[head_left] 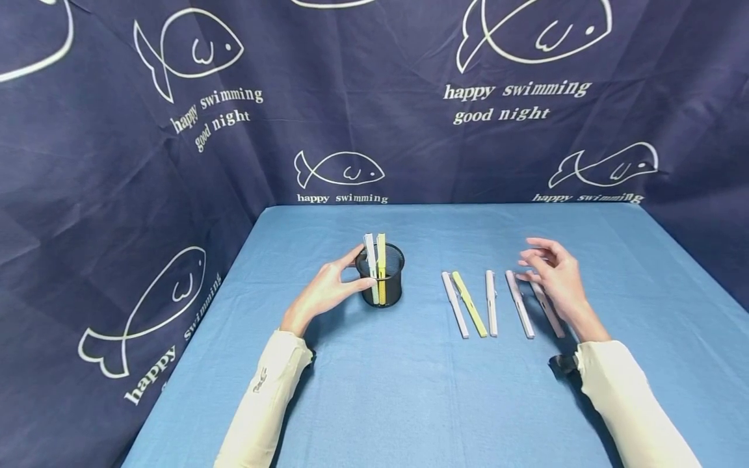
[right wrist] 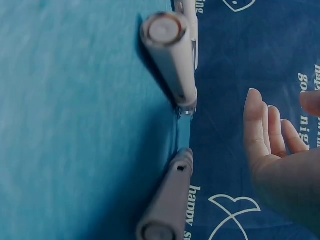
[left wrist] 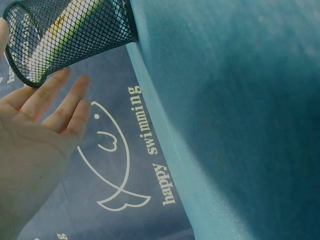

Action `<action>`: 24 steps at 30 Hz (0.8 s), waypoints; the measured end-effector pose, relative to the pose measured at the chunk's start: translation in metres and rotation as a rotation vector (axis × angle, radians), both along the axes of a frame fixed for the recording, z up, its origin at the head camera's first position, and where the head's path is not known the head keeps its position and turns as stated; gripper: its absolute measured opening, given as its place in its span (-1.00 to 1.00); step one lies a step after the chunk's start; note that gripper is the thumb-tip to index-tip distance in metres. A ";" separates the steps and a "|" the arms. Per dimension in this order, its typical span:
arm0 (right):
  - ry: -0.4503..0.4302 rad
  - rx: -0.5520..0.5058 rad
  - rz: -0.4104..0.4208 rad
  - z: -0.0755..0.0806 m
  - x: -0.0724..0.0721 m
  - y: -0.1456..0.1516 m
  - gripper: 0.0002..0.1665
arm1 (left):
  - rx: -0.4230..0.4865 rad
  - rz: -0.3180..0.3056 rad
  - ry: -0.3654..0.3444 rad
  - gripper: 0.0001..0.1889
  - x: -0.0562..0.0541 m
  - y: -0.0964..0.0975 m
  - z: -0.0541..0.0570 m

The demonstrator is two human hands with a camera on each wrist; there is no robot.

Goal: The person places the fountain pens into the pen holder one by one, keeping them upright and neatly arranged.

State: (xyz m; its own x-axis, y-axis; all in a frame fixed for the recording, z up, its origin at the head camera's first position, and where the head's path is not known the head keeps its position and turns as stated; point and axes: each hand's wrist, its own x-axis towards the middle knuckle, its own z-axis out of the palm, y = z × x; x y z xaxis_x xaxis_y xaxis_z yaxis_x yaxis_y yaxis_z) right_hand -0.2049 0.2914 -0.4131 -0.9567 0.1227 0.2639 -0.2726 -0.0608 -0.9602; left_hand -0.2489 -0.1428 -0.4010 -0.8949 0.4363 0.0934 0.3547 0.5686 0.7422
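A black mesh pen holder [head_left: 391, 290] stands at the middle left of the table, with a white pen [head_left: 369, 250] and a yellow pen [head_left: 381, 250] upright inside. My left hand [head_left: 325, 287] holds it from the left, thumb across the front near the rim and fingers around the far side. The right hand [head_left: 556, 276] hovers over the far end of the rightmost pale pen [head_left: 550, 313], fingers loosely bent and nothing held. Beside that pen lie another pale pen [head_left: 520, 305], a white pen [head_left: 491, 305], a yellow-green pen [head_left: 470, 305] and a pale pen [head_left: 455, 305].
Blue cloth [head_left: 409, 390] covers the table. Dark blue curtains with white fish prints [head_left: 339, 168] hang along the back and sides. A black strap [head_left: 563, 364] shows at the right wrist.
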 end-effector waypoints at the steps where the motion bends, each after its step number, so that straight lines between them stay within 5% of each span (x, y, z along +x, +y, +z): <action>1: 0.000 -0.004 0.001 0.000 0.001 0.001 -0.76 | 0.002 0.000 -0.001 -0.09 0.000 0.000 0.000; 24: -0.050 -0.048 0.069 -0.001 0.009 0.022 -0.75 | 0.011 0.003 0.006 -0.08 0.001 0.000 -0.001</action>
